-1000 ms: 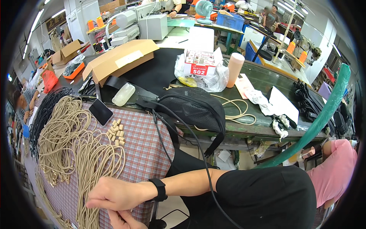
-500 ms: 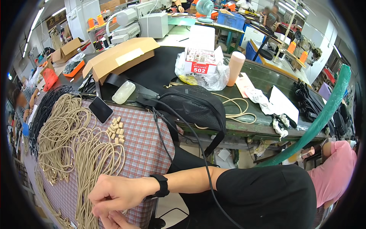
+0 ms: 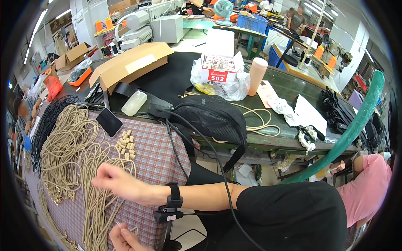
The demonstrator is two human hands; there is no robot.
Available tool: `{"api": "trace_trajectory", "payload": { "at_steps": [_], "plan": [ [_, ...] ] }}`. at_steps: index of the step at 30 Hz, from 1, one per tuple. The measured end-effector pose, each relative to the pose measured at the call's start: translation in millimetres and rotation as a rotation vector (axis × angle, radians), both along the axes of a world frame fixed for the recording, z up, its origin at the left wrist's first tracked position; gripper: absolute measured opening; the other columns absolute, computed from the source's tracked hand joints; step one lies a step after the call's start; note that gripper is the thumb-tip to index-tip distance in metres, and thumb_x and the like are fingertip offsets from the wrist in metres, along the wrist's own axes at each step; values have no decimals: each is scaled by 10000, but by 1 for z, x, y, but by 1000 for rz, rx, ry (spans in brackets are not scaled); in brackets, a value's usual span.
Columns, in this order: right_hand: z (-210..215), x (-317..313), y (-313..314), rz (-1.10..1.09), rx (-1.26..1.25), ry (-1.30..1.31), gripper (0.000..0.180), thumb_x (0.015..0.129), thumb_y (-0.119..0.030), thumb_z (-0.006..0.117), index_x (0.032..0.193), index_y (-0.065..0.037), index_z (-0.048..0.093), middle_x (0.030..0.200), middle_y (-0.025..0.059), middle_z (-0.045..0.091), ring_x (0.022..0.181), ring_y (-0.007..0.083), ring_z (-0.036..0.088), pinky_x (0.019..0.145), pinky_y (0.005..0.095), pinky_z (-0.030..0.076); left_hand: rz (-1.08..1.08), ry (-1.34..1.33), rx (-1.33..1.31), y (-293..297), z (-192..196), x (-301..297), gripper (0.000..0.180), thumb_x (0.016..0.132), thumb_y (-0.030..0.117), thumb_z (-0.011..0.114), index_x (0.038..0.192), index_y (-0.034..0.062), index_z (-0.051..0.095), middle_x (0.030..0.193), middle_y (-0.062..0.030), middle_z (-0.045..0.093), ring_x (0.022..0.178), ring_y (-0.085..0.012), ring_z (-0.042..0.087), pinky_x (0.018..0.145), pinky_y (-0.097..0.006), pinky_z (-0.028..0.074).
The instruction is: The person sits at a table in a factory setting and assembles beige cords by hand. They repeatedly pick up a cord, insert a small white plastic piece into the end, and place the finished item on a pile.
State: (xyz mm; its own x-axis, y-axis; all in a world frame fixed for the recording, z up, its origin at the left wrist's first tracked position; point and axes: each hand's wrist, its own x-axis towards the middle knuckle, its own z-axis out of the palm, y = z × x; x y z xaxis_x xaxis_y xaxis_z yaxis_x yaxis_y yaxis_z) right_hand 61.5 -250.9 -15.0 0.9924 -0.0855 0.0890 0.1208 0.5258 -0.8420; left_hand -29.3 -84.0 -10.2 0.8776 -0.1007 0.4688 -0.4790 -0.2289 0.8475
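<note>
My right hand [image 3: 111, 180], with a black watch on its wrist, reaches across from the right and hovers as a closed fist over a pile of beige cords [image 3: 71, 159] on the checked cloth [image 3: 159, 154]. A strand seems to run from the fist. At the bottom edge, my left hand [image 3: 124, 239] pinches the end of a beige cord [image 3: 130, 229] between its fingers. Several small beige cord stoppers [image 3: 127, 145] lie just beyond the right hand, next to a black phone [image 3: 109, 122].
A black mesh bag [image 3: 213, 119] with straps sits at the table edge. Behind it are an open cardboard box [image 3: 130, 67], a bagged carton [image 3: 220, 73], a pink cylinder [image 3: 256, 75] and black cords [image 3: 50, 121]. A person in pink [image 3: 368, 188] sits at the right.
My right hand has lifted from the lower part of the cord pile and moved up and right. My left hand stays at the bottom edge.
</note>
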Motion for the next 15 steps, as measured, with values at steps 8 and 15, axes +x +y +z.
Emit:
{"api": "trace_trajectory", "payload": {
  "at_steps": [8, 15],
  "plan": [
    [-24, 17, -3, -108, 601, 40, 308, 924, 100, 540, 1209, -13, 565, 1073, 33, 586, 990, 160, 610, 921, 271, 509, -9, 60, 169, 2, -2, 0, 166, 1069, 19, 590, 1177, -72, 677, 1047, -118, 706, 888, -178, 630, 805, -296, 524],
    [5, 3, -4, 118, 609, -7, 224, 1141, -132, 477, 1287, 18, 556, 1122, 109, 678, 910, 155, 710, 790, 224, 592, -63, 47, 191, 0, 3, 2, 200, 1060, 18, 596, 1207, -93, 675, 1141, -192, 735, 1045, -256, 698, 944, -350, 550]
  ]
}}
